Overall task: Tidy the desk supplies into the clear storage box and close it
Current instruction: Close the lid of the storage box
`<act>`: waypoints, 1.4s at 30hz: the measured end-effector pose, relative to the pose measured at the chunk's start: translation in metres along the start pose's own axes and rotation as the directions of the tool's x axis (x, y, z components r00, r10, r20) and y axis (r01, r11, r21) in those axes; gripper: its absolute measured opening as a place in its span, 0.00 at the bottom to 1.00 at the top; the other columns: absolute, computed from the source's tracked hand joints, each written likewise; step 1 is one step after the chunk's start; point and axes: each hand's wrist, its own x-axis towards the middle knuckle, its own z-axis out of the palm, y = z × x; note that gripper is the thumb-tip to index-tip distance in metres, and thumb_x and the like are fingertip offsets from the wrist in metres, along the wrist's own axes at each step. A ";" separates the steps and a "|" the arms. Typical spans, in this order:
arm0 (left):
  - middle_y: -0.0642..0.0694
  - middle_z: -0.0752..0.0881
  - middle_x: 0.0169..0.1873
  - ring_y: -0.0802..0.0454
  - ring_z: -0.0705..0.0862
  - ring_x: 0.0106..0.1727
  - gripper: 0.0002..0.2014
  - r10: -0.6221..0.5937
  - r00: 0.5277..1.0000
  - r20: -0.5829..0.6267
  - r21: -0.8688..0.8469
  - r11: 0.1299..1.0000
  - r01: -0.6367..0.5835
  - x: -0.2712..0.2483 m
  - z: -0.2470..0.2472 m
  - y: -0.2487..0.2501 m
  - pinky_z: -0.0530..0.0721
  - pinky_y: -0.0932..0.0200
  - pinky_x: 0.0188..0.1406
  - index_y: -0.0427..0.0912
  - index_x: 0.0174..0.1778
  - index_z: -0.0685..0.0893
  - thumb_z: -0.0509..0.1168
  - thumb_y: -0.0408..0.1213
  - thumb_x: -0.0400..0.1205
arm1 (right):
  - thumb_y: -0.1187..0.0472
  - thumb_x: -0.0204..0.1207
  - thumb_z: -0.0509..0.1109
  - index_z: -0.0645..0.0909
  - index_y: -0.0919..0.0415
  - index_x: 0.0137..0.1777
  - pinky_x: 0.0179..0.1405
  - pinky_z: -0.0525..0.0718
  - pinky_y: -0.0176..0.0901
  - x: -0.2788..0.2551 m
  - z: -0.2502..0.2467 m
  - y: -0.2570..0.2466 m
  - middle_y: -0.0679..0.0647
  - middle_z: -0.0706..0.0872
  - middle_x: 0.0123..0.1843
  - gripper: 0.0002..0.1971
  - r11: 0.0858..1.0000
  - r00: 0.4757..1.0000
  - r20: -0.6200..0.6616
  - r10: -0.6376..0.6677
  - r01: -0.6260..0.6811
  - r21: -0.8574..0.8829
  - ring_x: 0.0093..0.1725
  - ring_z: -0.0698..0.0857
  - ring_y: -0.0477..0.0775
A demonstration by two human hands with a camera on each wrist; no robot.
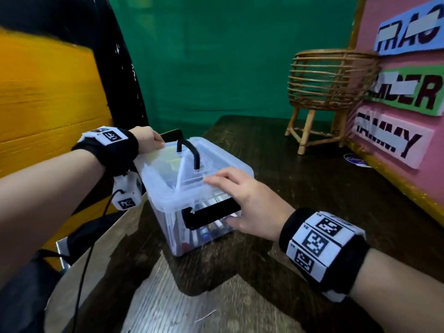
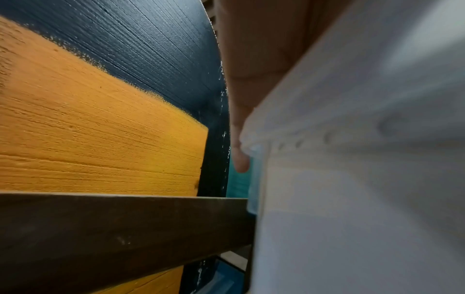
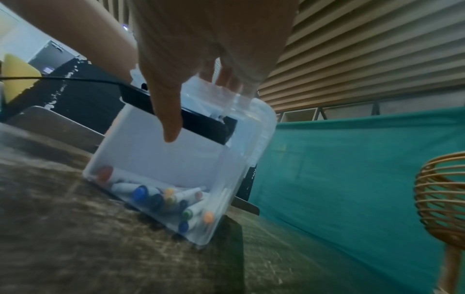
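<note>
The clear storage box [image 1: 192, 234] stands on the dark wooden table [image 1: 288, 248] with its lid [image 1: 168, 179] on and the black carry handle [image 1: 189, 152] upright. Several coloured markers [image 3: 156, 199] lie on its floor. My right hand [image 1: 249, 200] lies on the lid's near-right edge, fingers straight on top, thumb [image 3: 168, 119] across the black side latch [image 1: 209, 212]. My left hand [image 1: 150, 140] sits at the lid's far-left edge beside the other black latch [image 1: 171, 134], which sticks out. Its fingers [image 2: 240, 165] reach straight down over the lid's rim [image 2: 352, 99].
A small rattan basket stool [image 1: 329, 85] stands at the back right, beside a pink board [image 1: 403, 164] with name labels. A yellow and black panel [image 1: 48, 92] lines the left. The table's left edge runs just beside the box; a black cable [image 1: 84, 260] hangs there.
</note>
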 end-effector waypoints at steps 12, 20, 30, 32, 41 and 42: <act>0.30 0.85 0.52 0.36 0.85 0.49 0.32 -0.166 0.978 0.128 -0.150 0.971 0.185 -0.014 0.011 0.001 0.76 0.57 0.37 0.28 0.62 0.80 0.50 0.56 0.85 | 0.61 0.75 0.69 0.79 0.60 0.65 0.63 0.77 0.41 0.008 -0.021 0.000 0.53 0.81 0.60 0.18 0.994 0.998 0.044 -0.040 0.036 0.100 0.61 0.78 0.50; 0.42 0.85 0.18 0.50 0.82 0.12 0.27 -0.251 0.938 0.238 -0.562 0.752 0.344 -0.018 0.013 0.003 0.79 0.64 0.09 0.35 0.37 0.82 0.72 0.60 0.68 | 0.60 0.78 0.66 0.80 0.62 0.59 0.58 0.71 0.34 0.009 -0.023 -0.004 0.53 0.83 0.56 0.12 0.991 0.997 0.077 -0.012 0.001 0.134 0.58 0.77 0.50; 0.46 0.83 0.32 0.50 0.79 0.28 0.19 -0.126 0.979 0.161 -0.700 0.685 0.203 -0.009 0.018 0.000 0.78 0.62 0.26 0.45 0.35 0.78 0.77 0.54 0.64 | 0.49 0.78 0.64 0.71 0.48 0.72 0.57 0.67 0.25 0.005 -0.023 0.001 0.41 0.72 0.54 0.22 0.972 0.985 0.129 0.113 -0.136 0.191 0.58 0.71 0.38; 0.47 0.81 0.40 0.52 0.77 0.36 0.17 -0.110 0.994 0.020 -0.717 0.691 0.090 -0.006 0.024 -0.003 0.74 0.64 0.32 0.47 0.40 0.80 0.78 0.51 0.65 | 0.43 0.77 0.61 0.61 0.45 0.78 0.62 0.66 0.32 0.007 -0.022 0.000 0.42 0.67 0.59 0.30 0.976 0.976 0.163 0.141 -0.165 0.145 0.64 0.68 0.42; 0.48 0.90 0.41 0.61 0.84 0.40 0.17 -0.037 0.979 -0.199 -0.622 0.777 -0.096 -0.004 0.027 -0.005 0.79 0.67 0.42 0.47 0.45 0.91 0.81 0.49 0.63 | 0.30 0.69 0.57 0.45 0.39 0.81 0.72 0.57 0.44 0.015 -0.022 -0.009 0.37 0.52 0.77 0.42 0.983 0.953 0.241 0.182 -0.182 -0.024 0.76 0.57 0.48; 0.48 0.90 0.40 0.62 0.84 0.38 0.16 -0.033 0.977 -0.210 -0.614 0.782 -0.105 -0.006 0.026 -0.004 0.79 0.69 0.39 0.47 0.44 0.91 0.81 0.48 0.63 | 0.30 0.70 0.57 0.44 0.37 0.80 0.73 0.58 0.46 0.014 -0.022 -0.009 0.37 0.52 0.78 0.42 0.984 0.956 0.237 0.176 -0.177 -0.018 0.76 0.57 0.48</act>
